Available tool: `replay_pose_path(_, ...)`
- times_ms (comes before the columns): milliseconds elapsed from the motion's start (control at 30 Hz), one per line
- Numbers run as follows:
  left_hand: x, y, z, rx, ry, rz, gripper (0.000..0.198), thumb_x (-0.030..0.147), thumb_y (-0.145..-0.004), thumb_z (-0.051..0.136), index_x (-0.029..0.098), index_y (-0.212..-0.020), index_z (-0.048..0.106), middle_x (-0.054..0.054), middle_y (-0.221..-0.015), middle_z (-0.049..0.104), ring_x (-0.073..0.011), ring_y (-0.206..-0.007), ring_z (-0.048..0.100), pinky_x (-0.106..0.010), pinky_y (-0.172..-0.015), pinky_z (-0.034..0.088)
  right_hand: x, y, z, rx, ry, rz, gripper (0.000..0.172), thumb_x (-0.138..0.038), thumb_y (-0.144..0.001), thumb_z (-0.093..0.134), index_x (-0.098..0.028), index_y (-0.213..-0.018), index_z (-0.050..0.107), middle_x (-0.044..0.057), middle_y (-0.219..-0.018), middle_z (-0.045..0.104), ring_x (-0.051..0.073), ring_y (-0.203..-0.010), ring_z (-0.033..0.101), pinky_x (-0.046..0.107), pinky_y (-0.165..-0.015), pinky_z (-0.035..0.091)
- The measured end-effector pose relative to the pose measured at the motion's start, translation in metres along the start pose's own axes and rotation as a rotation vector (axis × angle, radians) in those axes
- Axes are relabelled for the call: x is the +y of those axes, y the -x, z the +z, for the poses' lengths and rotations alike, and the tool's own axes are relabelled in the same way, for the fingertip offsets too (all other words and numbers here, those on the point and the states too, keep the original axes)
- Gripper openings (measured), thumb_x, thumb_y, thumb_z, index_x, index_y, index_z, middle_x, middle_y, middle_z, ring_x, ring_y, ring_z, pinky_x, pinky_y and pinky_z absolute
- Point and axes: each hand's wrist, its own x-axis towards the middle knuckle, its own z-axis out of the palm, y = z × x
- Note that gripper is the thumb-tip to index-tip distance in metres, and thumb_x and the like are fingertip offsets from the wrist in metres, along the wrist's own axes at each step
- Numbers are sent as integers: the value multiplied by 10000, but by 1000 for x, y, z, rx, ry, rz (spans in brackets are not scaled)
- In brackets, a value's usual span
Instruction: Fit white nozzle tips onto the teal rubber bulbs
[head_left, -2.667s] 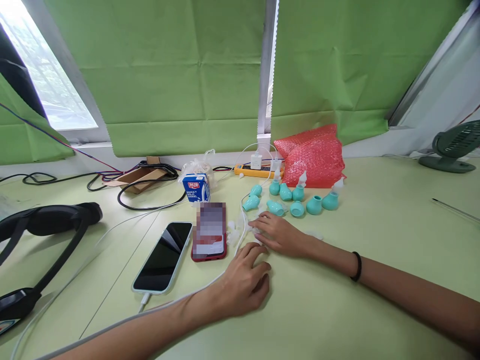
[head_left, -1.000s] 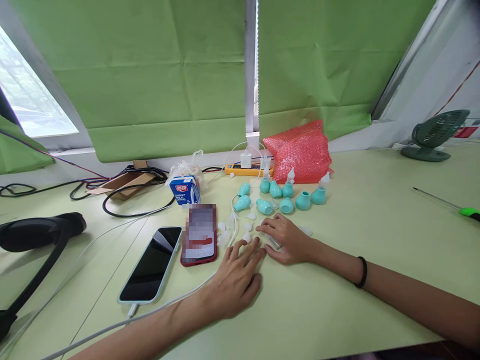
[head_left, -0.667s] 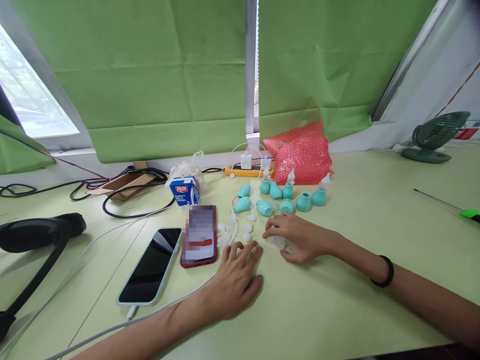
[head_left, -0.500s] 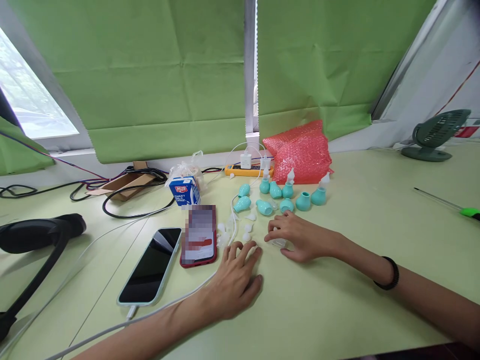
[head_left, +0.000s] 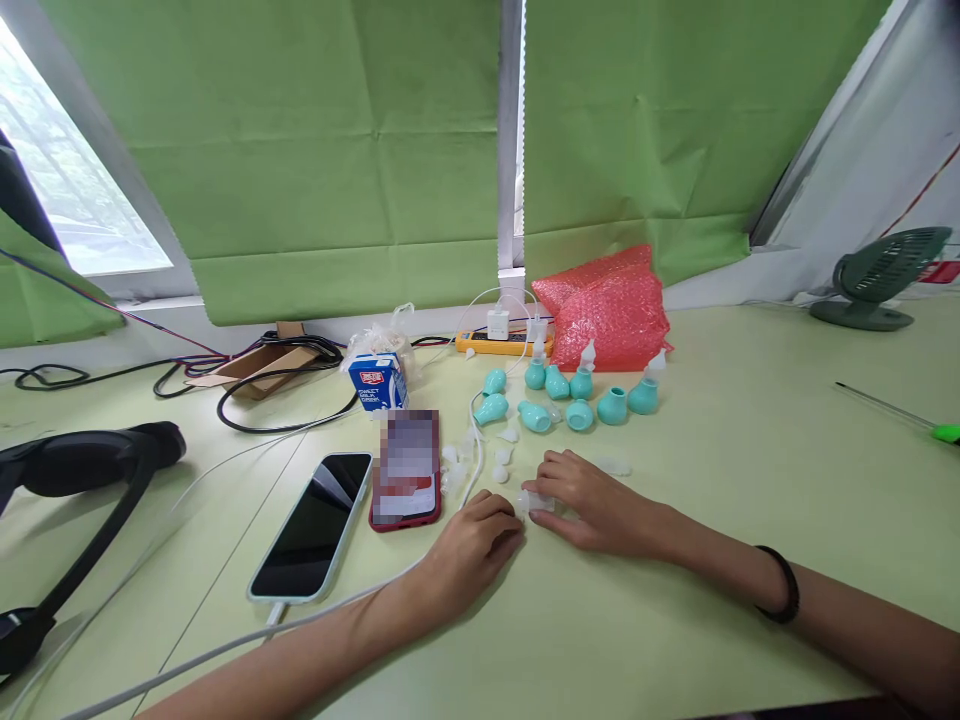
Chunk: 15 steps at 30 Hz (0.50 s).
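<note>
My right hand (head_left: 581, 500) rests low over the table, its thumb and fingers closed round a small clear plastic piece (head_left: 534, 501) lying on its side, with one end towards my left hand. My left hand (head_left: 480, 548) is beside that end, fingers curled and pressed together; whether anything is in them is hidden. Beyond the hands stand and lie several turquoise squeeze bulbs (head_left: 612, 405), some topped with translucent nozzles (head_left: 587, 355). Small whitish translucent parts (head_left: 502, 456) are scattered ahead of my left hand. Another clear piece (head_left: 615, 466) lies behind my right hand.
To the left are a red-cased phone (head_left: 406, 470), a charging phone (head_left: 311, 525), a milk drink carton (head_left: 379, 383) and a black headset-like object (head_left: 97, 460). Red bubble wrap (head_left: 611, 315) and a yellow power strip (head_left: 491, 344) sit behind. Rightwards are a screwdriver (head_left: 892, 408) and fan (head_left: 881, 280).
My right hand has drawn nearer with the clear piece, uncovering another clear piece behind it. My left hand's spread fingers have curled in beside it. The view has shifted slightly.
</note>
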Motion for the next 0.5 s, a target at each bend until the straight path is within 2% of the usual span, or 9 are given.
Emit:
replay_pose_path(100,0,1,-3,14,58,-61,146,104,-789,464,135,-781,607,-58,-800,591,-142,-753,543,-231,-679,457,-3,1,6,14,-102,45,240,-257,-819,423,-140,-972,567,92,-846,542,186,-794,490,310,-694,398)
replay_pose_path(167,1,1,-4,14,59,-125,134,113,-775,485,133,-848,595,-60,-815,585,-141,-749,548,-232,-675,460,-3,1,8,47,-209,81,266,-247,-826,412,-146,-1035,542,87,-873,546,174,-786,501,300,-696,406)
replay_pose_path(300,1,0,-1,-18,-24,-193,212,164,-777,498,133,-973,571,-82,-859,552,-157,-757,543,-265,-682,461,-2,-2,9,114,-562,270,364,-286,-814,446,-179,-1162,461,14,-695,544,125,-627,489,259,-611,402)
replay_pose_path(400,1,-4,3,-47,-77,-188,176,160,-799,456,151,-876,615,-66,-789,544,-156,-721,537,-266,-654,453,-3,-4,9,76,-925,385,395,-359,-814,442,-177,-1163,465,1,-639,522,88,-526,445,211,-491,359)
replay_pose_path(500,1,-6,3,-15,-60,-193,170,158,-793,469,155,-785,639,-52,-734,552,-142,-681,539,-238,-616,441,-4,-7,12,29,-1175,453,383,-389,-794,466,-152,-1087,531,15,-629,544,60,-451,412,198,-439,316)
